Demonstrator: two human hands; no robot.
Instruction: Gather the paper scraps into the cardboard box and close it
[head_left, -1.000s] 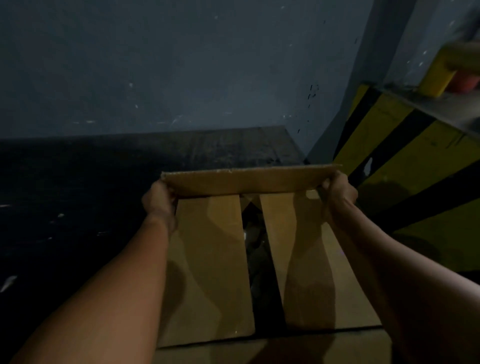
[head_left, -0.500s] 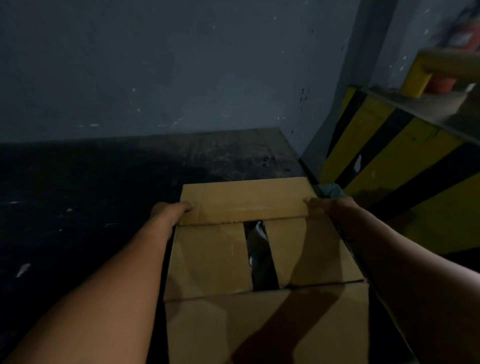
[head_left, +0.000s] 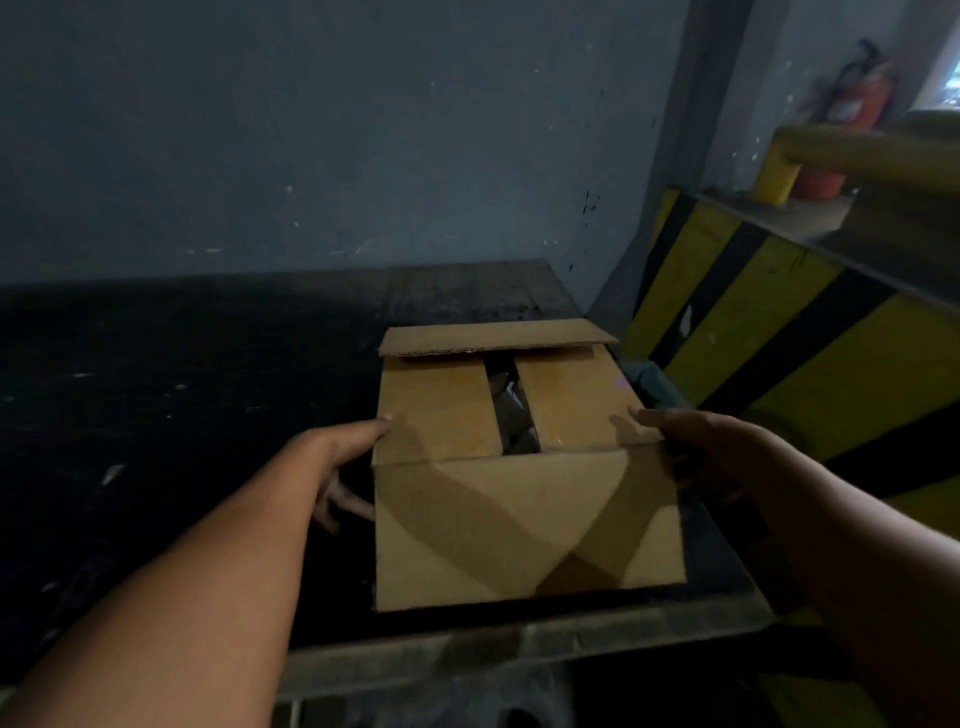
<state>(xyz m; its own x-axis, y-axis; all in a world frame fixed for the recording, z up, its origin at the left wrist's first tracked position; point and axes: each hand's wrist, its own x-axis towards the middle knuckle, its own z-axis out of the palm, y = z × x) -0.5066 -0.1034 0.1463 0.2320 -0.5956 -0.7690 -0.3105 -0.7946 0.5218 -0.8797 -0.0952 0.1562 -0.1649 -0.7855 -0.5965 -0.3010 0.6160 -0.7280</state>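
Note:
The cardboard box (head_left: 524, 525) stands on a dark table top (head_left: 208, 395). Its two side flaps lie folded inward with a gap between them, where paper scraps (head_left: 511, 410) show inside. The far flap (head_left: 493, 336) rests slightly raised over the side flaps' far ends. The near panel faces me, tan and shadowed. My left hand (head_left: 343, 457) holds the near left corner, thumb on the left flap, fingers down the side wall. At the near right corner my right hand (head_left: 691, 441) grips the same way, its fingers hidden behind the box.
A grey wall (head_left: 363, 130) backs the table. A yellow and black striped barrier (head_left: 779, 332) stands close on the right, with a yellow rail (head_left: 857, 153) and a red fire extinguisher (head_left: 857, 98) behind. Something teal (head_left: 649, 379) lies beside the box. The table's front edge (head_left: 519, 642) is near me.
Both hands folded the far flap down over the side flaps and let it go. They then came back toward me to the box's near corners.

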